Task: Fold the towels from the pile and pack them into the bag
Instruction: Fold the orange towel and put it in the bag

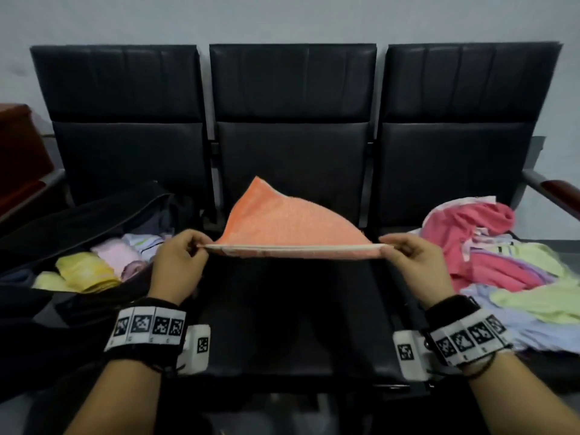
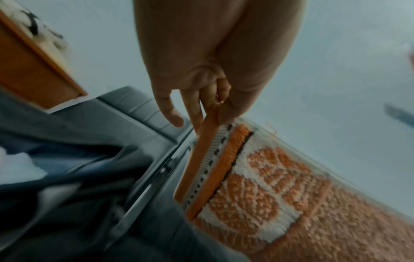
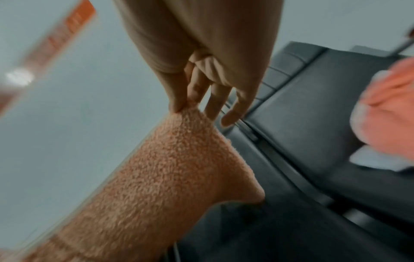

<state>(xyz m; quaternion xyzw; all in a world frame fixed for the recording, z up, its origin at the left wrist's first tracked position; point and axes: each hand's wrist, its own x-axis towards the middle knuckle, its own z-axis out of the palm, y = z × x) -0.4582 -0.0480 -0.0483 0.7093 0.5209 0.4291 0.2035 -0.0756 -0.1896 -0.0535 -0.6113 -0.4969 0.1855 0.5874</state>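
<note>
Head view shows a soft orange terry towel with a pale woven border stretched in the air above the middle black padded seat, its near hem pulled into a straight line between the two hands while the rest billows up toward twelve o'clock. At nine o'clock of the towel, the left hand pinches one corner between thumb and curled fingers; at three o'clock the right hand pinches the other corner the same way. From the left wrist, the thumb and fingers clamp the banded hem edge; from the right wrist, only thumb and forefinger grip the pile while the remaining fingers hang loose. The cloth looks light, limp and not slippery, so it likely sags wherever unsupported; corners and hem seem the surest holds. At nine o'clock lies the open black fabric bag already holding folded towels; at three o'clock sits the loose pile of pink, green and lilac towels.
</note>
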